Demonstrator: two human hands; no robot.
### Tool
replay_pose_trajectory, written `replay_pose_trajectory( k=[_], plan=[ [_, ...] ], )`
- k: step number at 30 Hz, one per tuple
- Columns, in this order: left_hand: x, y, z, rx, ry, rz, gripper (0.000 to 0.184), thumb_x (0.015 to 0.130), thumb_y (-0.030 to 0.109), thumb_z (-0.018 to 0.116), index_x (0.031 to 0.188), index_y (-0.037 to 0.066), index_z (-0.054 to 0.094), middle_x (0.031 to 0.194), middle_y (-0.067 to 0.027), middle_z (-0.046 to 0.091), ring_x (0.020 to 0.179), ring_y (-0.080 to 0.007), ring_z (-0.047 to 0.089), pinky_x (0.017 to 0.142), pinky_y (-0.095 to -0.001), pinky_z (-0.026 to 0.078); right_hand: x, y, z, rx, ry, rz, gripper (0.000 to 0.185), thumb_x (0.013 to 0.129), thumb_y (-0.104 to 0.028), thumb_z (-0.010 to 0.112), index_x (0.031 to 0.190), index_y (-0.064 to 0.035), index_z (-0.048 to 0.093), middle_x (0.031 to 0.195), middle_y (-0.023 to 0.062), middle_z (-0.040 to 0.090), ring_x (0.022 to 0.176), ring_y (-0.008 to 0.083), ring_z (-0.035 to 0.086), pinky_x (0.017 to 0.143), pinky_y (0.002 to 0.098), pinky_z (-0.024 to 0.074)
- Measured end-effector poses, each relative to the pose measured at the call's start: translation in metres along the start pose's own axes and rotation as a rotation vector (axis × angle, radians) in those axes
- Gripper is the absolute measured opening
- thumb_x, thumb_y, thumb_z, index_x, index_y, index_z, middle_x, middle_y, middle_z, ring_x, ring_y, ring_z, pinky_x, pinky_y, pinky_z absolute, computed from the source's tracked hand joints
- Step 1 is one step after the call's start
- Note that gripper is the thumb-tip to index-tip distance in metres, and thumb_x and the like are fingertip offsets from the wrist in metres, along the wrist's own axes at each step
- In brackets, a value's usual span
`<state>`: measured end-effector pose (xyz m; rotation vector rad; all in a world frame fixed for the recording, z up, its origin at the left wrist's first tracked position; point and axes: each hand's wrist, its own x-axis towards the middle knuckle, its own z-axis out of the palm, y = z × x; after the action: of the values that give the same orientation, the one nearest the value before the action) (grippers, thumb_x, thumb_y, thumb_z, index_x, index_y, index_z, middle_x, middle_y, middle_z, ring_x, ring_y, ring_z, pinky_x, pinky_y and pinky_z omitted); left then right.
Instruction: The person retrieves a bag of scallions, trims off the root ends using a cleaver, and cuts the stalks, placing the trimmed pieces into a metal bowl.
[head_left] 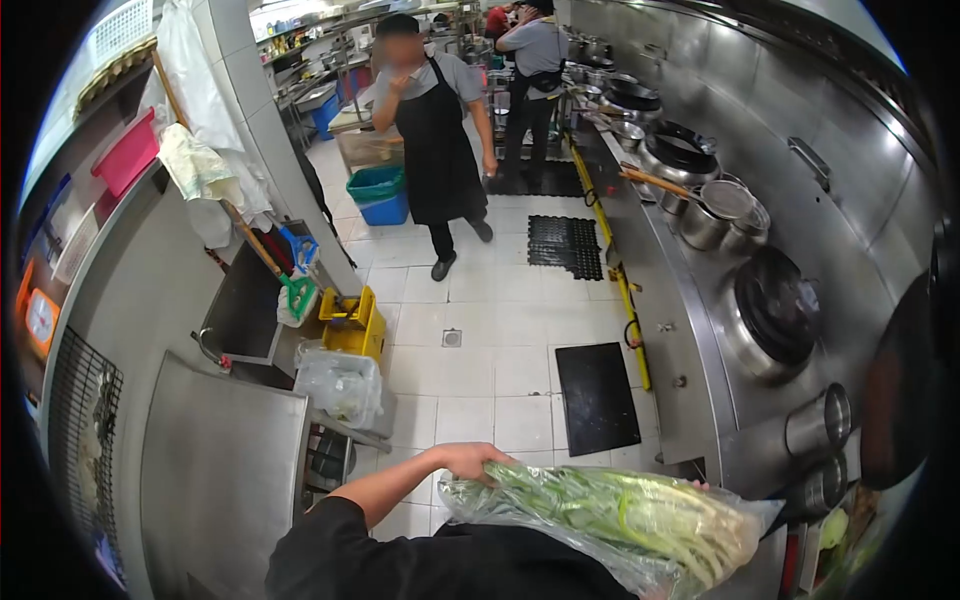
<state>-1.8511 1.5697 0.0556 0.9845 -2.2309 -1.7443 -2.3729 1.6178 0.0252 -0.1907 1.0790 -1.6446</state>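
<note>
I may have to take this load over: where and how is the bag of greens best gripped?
Probably under both ends, from below: the bag of greens is long, lies crosswise and its wrapping looks loose. The left hand grips its greener end.

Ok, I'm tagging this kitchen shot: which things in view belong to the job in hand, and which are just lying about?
Seemingly in the job:
- long leafy greens
- clear plastic bag around them
- left hand, gripping the bag
- right hand, mostly hidden

Apparently just about:
- yellow bucket
- blue bin
- black floor mat
- metal pots
</note>
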Motion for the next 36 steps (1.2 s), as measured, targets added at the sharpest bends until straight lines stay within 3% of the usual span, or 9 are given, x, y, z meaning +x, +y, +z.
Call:
replay_pose_trajectory(
  k=[3, 11, 13, 15, 19, 21, 24, 27, 36],
  plan=[
    [0.002, -0.04, -0.057, -0.137, -0.12, -0.327, 0.066, 0.087, 0.016, 0.078, 0.149, 0.012, 0.054, 0.134, -0.0128, 0.069, 0.123, -0.0259, 0.064, 0.109, -0.0373, 0.048, 0.043, 0.044, 0.076, -0.015, -0.073, 0.063, 0.076, 0.096, -0.068, 0.051, 0.138, -0.0046, 0.059, 0.132, 0.0247, 0.061, 0.116, 0.0383, 0.061, 0.1, 0.0501, 0.0495],
    [0.003, -0.134, -0.178, -0.165, 0.127, -0.319, 0.084, 0.079, 0.027, 0.087, 0.153, 0.013, 0.049, 0.143, -0.0148, 0.062, 0.132, -0.0296, 0.057, 0.113, -0.0393, 0.042, 0.225, 0.164, 0.29, -0.108, -0.358, 0.302, 0.074, 0.097, -0.066, 0.051, 0.137, -0.0046, 0.059, 0.13, 0.0241, 0.061, 0.115, 0.0377, 0.062, 0.098, 0.0502, 0.0501],
    [-0.003, -0.094, -0.212, 0.277, 0.425, -0.729, 0.116, 0.07, 0.039, 0.094, 0.161, 0.008, 0.03, 0.161, -0.0275, 0.035, 0.149, -0.0401, 0.035, 0.123, -0.0458, 0.03, 0.253, 0.204, 0.372, -0.133, -0.469, 0.403, 0.073, 0.097, -0.066, 0.051, 0.137, -0.0046, 0.059, 0.129, 0.0239, 0.061, 0.114, 0.0375, 0.062, 0.098, 0.0503, 0.0502],
    [-0.008, -0.1, -0.253, 0.115, 0.693, -0.398, 0.122, 0.066, 0.041, 0.096, 0.161, 0.005, 0.028, 0.162, -0.0276, 0.031, 0.15, -0.0422, 0.032, 0.124, -0.0484, 0.029, 0.286, 0.238, 0.461, -0.151, -0.574, 0.478, 0.073, 0.097, -0.065, 0.051, 0.136, -0.0046, 0.059, 0.129, 0.0237, 0.061, 0.114, 0.0374, 0.062, 0.097, 0.0503, 0.0503],
    [0.073, -0.049, -0.372, 0.001, 1.021, -0.125, 0.13, 0.059, 0.041, 0.099, 0.16, 0.003, 0.026, 0.162, -0.0255, 0.03, 0.152, -0.0415, 0.029, 0.124, -0.0506, 0.027, 0.364, 0.288, 0.591, -0.124, -0.609, 0.553, 0.072, 0.097, -0.065, 0.051, 0.136, -0.0046, 0.059, 0.128, 0.0234, 0.062, 0.113, 0.0371, 0.062, 0.097, 0.0504, 0.0506],
    [0.141, -0.061, -0.43, 0.239, 1.127, 0.009, 0.14, 0.054, 0.044, 0.1, 0.161, 0.003, 0.02, 0.163, -0.0259, 0.028, 0.154, -0.043, 0.025, 0.124, -0.0547, 0.024, 0.394, 0.318, 0.641, -0.113, -0.628, 0.59, 0.071, 0.097, -0.064, 0.051, 0.136, -0.0046, 0.06, 0.127, 0.0232, 0.062, 0.113, 0.037, 0.062, 0.096, 0.0504, 0.0507],
    [0.234, -0.071, -0.518, 0.334, 1.023, -0.003, 0.15, 0.048, 0.048, 0.101, 0.161, 0.003, 0.014, 0.159, -0.0275, 0.031, 0.151, -0.045, 0.027, 0.123, -0.0567, 0.024, 0.445, 0.344, 0.692, -0.116, -0.629, 0.621, 0.071, 0.097, -0.064, 0.052, 0.136, -0.0046, 0.06, 0.126, 0.023, 0.062, 0.113, 0.0367, 0.063, 0.096, 0.0504, 0.0509],
    [0.297, -0.1, -0.578, 0.401, 1.203, -0.29, 0.153, 0.045, 0.044, 0.104, 0.159, 0.0, 0.013, 0.154, -0.0278, 0.036, 0.144, -0.0471, 0.035, 0.118, -0.055, 0.03, 0.494, 0.356, 0.738, -0.16, -0.628, 0.654, 0.07, 0.098, -0.063, 0.052, 0.135, -0.0046, 0.06, 0.126, 0.0227, 0.062, 0.112, 0.0365, 0.063, 0.095, 0.0505, 0.0511],
    [0.341, -0.171, -0.836, -0.028, 1.258, -0.13, 0.141, 0.05, 0.046, 0.1, 0.156, 0.005, 0.018, 0.146, -0.0248, 0.045, 0.137, -0.0429, 0.044, 0.114, -0.0533, 0.037, 0.647, 0.394, 0.961, -0.352, -0.831, 0.756, 0.068, 0.098, -0.061, 0.052, 0.134, -0.0046, 0.06, 0.123, 0.022, 0.063, 0.111, 0.0359, 0.063, 0.094, 0.0506, 0.0516]
  ],
)
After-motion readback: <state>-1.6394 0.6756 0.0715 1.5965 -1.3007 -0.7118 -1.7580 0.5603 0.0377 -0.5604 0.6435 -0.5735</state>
